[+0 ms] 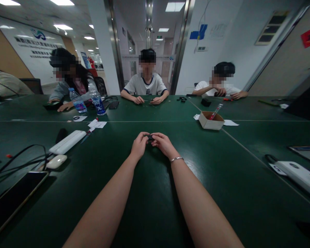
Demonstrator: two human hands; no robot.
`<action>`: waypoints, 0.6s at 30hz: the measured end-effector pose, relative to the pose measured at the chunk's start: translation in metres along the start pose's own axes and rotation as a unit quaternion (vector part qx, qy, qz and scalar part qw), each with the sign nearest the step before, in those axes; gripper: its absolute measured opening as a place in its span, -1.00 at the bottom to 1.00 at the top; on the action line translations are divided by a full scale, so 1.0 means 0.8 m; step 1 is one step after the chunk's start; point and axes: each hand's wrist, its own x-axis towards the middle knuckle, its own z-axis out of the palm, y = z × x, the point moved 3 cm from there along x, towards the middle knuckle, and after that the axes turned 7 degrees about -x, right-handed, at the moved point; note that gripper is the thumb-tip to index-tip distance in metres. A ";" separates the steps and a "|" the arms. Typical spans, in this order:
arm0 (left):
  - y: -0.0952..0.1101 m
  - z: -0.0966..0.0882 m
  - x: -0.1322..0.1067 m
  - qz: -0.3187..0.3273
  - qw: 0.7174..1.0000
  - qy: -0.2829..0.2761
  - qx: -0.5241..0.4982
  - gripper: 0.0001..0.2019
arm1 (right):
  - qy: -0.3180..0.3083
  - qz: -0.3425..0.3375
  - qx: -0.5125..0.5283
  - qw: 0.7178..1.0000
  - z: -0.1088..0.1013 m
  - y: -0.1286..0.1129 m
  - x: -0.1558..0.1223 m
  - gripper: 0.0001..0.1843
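Observation:
Both of my arms reach forward over the green table [150,179]. Between my fingertips is a small black piece [150,137], its kind too small to make out. My left hand [140,145] pinches it from the left side. From the right, my right hand [163,143] grips the same piece, thumb and fingers pressed together. A silver bracelet [176,159] circles my right wrist. The hands are close together, just above or resting on the tabletop; I cannot tell which.
A phone [18,196], a white earbud case [56,162], cables and a white power strip [67,142] lie left. Water bottles [98,103] stand beyond. A small box [211,121] holding a red tube is ahead right; another power strip [299,175] lies right. Several people sit opposite.

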 end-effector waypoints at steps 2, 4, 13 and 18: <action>0.001 -0.001 0.000 0.007 1.000 0.010 0.006 -0.78 | -0.001 0.000 0.002 1.000 0.000 0.000 0.000 -0.71; 0.000 -0.001 0.000 0.000 1.000 0.008 0.008 -0.78 | 0.000 0.001 0.003 1.000 0.000 0.001 0.001 -0.73; -0.007 -0.002 0.001 -0.011 1.000 -0.002 0.019 -0.76 | 0.000 0.000 0.009 1.000 -0.001 0.000 0.000 -0.77; -0.003 0.000 0.001 -0.003 1.000 0.007 0.019 -0.75 | -0.003 -0.002 0.011 1.000 0.000 -0.001 -0.001 -0.81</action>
